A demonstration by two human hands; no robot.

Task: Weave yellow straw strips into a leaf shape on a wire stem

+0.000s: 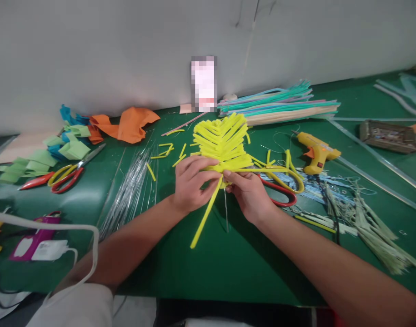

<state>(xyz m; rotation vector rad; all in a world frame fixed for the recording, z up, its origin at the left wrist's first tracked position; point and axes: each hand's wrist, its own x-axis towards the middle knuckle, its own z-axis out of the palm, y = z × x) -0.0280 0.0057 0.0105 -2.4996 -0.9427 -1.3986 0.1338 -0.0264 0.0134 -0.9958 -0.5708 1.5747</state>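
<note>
A leaf shape built of bright yellow pipe cleaners [221, 141] is held above the green table in front of me. My left hand [196, 184] pinches its lower end with thumb and index finger. On the other side, my right hand [248, 193] is closed on the same end, and the two thumbs nearly meet. One loose yellow strand [208, 213] slants down toward me, and another stretches right above my right hand. A thin wire stem [226, 211] hangs below the leaf. Scissors with red and yellow handles [288, 200] lie partly hidden beside my right hand.
Behind the leaf is a bundle of colored pipe cleaners [279, 106]. A yellow glue gun [317, 152] lies right, near dried-looking strands [371, 231]. To the left are wires [132, 190], scissors [74, 172], orange paper [132, 125] and a purple power strip [37, 238]. Yellow scraps [165, 150] are scattered.
</note>
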